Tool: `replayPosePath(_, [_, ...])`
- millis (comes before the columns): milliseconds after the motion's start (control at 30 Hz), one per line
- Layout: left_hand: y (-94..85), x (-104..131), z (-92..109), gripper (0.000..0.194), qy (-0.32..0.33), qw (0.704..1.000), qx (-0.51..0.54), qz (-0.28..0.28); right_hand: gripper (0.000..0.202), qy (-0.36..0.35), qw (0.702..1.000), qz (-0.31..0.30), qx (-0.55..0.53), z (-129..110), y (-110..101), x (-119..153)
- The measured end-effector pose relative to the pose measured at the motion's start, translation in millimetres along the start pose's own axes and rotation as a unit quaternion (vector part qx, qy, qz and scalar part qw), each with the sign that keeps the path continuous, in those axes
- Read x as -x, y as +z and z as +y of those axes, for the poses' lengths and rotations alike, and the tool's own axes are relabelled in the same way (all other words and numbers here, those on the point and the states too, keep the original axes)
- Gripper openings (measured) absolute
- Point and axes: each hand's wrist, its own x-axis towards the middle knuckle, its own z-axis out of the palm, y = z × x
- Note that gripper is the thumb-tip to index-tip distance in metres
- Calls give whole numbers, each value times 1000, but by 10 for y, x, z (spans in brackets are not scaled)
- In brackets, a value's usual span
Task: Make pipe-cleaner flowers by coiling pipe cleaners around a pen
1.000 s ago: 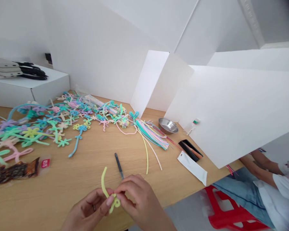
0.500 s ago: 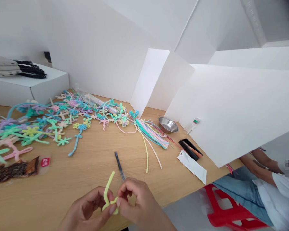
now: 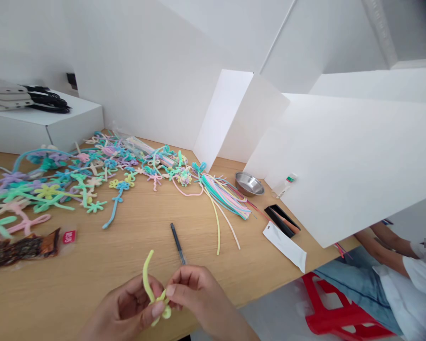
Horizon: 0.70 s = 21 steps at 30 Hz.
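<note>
Between my hands is a yellow pipe cleaner (image 3: 146,277), bent into small loops at its lower end, with one straight end sticking up. My left hand (image 3: 128,305) pinches the looped part between thumb and forefinger. My right hand (image 3: 195,293) is closed on the loop's right side, its thumb and forefinger pressed together on the yellow strand. Just beyond my right hand lies a black pen (image 3: 177,242) on the wooden table (image 3: 135,237). Part of the loops is hidden by my fingers.
Many pastel pipe-cleaner flowers (image 3: 49,192) cover the table's left side. A bundle of straight pipe cleaners (image 3: 227,196), a metal bowl (image 3: 249,183), a black case (image 3: 282,220) and a white packet (image 3: 284,247) lie right. A snack bag (image 3: 21,251) is left; a seated person (image 3: 386,279) is beyond a white panel (image 3: 355,166).
Both hands have shifted slightly left with the yellow pipe cleaner. Its upright end now leans more to the left, and my right thumb lies further over the strand.
</note>
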Motion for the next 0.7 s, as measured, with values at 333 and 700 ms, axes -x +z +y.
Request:
replayPosePath(333, [45,-46,-177,26,34,996,-57,67,13,-95,931,87,340,0,25,127])
replayPosePath(700, [-50,-38,-107,25,-55,996,40,65,20,-101,967,90,218,6,-21,39])
